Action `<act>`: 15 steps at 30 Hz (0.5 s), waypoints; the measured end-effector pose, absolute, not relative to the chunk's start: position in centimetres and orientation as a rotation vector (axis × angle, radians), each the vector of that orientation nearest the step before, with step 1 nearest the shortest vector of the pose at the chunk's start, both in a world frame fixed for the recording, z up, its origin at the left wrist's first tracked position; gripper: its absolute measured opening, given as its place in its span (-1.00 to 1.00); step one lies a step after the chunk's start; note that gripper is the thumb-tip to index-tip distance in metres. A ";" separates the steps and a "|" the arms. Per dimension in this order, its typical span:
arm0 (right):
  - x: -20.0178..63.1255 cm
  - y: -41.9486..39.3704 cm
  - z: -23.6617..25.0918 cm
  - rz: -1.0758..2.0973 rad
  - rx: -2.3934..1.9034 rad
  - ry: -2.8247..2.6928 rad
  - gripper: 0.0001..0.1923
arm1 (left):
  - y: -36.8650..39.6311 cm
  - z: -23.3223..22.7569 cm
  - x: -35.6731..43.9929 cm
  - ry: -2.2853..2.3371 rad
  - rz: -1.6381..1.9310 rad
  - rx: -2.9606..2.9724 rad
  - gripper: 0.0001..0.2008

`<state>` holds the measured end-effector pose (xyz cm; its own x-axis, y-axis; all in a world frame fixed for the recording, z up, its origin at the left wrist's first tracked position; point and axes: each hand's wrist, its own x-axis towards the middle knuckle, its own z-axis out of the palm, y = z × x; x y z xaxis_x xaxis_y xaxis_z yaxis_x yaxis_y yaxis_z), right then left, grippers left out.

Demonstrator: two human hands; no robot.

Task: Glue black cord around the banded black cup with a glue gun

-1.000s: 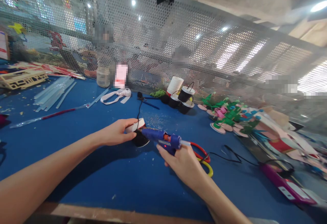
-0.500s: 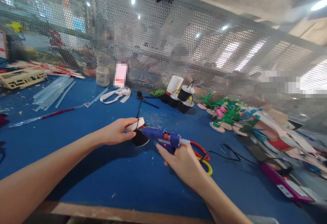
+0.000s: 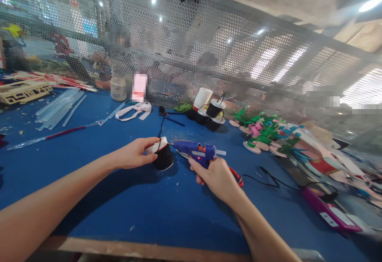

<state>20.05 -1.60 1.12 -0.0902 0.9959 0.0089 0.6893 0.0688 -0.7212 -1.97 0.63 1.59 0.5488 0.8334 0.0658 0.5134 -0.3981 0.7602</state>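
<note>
My left hand (image 3: 137, 153) is closed around the white end of a paper cup (image 3: 164, 159), which lies tilted on the blue table with black yarn wound over its side. A strand of black yarn (image 3: 161, 128) runs from the cup to a small dark ball behind it. In my right hand (image 3: 215, 174) is a blue hot glue gun (image 3: 197, 152), its red light lit and a clear glue stick showing at the back. The nozzle points at the cup's rim, very close; whether it touches I cannot tell. Scissors (image 3: 236, 176) with red handles lie partly hidden beneath the gun and hand.
Yarn-wrapped cups (image 3: 215, 123) and a stack of white cups (image 3: 203, 98) stand at the back. Glue sticks (image 3: 59, 108), a white ribbon (image 3: 131, 112) and a jar (image 3: 118, 88) are left. Green craft pieces (image 3: 265, 132) and a purple power strip (image 3: 330, 212) are right.
The glue gun has shifted right and slightly up, uncovering more of the cup's black yarn side and the scissor blades. My left hand keeps its hold on the cup.
</note>
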 end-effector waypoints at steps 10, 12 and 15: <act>19.8 -1.8 1.4 0.793 -1.635 -1.832 -0.70 | 0.7 1.6 -2.0 1.070 0.592 2.074 -0.72; 19.6 -2.1 1.5 0.783 -1.623 -1.838 -0.72 | 0.7 1.6 -2.0 1.075 0.584 2.074 -0.73; 19.4 -2.5 1.1 0.799 -1.562 -1.845 -0.75 | 0.6 1.6 -2.0 1.068 0.580 2.084 -0.76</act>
<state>19.38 -2.53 1.09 -0.1395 0.9887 0.0545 0.6367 0.1318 -0.7598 -1.97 0.63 1.60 0.5569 0.8278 0.0679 0.5072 -0.4037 0.7614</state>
